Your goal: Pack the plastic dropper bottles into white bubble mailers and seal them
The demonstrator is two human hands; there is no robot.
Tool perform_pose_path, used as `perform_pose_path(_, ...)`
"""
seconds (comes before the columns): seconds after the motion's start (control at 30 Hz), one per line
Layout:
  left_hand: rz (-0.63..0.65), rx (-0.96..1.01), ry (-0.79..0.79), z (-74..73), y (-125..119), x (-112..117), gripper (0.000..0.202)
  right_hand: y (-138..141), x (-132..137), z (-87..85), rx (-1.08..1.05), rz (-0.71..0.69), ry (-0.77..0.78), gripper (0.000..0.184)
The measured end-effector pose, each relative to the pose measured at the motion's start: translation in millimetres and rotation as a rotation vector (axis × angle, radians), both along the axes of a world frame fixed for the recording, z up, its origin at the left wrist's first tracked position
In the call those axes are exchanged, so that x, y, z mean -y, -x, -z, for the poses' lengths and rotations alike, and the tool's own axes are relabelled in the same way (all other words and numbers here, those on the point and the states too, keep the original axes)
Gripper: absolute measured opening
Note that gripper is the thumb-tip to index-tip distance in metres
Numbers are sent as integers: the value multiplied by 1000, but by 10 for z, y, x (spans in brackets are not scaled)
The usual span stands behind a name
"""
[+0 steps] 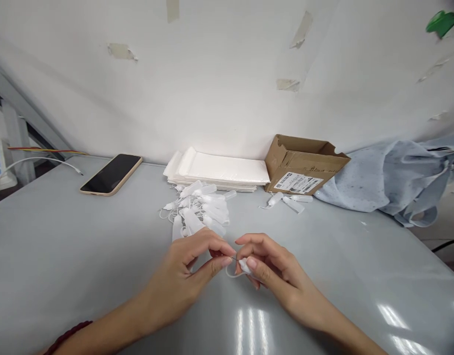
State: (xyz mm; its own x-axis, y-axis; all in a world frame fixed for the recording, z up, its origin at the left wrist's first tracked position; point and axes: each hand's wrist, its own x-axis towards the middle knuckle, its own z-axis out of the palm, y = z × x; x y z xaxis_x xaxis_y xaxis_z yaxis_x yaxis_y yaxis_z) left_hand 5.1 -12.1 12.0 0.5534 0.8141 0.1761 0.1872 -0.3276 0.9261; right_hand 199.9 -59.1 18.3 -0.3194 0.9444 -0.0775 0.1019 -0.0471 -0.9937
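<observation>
Low over the front of the table, my right hand (277, 271) grips a small white squeeze bottle (244, 266) between thumb and fingers. Most of its body is hidden in that hand. A thin dark pin-like piece (234, 258) runs from the bottle's tip to my left hand (192, 264), whose thumb and index finger pinch its end. Below the fingertips curves a thin white loop (232, 275). Just beyond my left hand lies a pile of similar translucent white bottles (192, 219) with looped straps. A few more bottles (293, 203) lie farther right.
At the back, a stack of white padded envelopes (223, 167) adjoins an open cardboard box (304, 165). A phone (112, 173) lies at left near a white cable (45, 159). Pale blue cloth (382, 172) drapes over the right side of the grey table (82, 256).
</observation>
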Motion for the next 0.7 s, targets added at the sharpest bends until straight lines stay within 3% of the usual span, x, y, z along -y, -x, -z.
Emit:
perform_pose_path(0.33,-2,3,66,-19,3,-21,13,-10,-2,7,5,-17,9,21)
perform_pose_path(0.7,16,2,-33,-28,12,-18,13,6,5,8,20,-2,8,20)
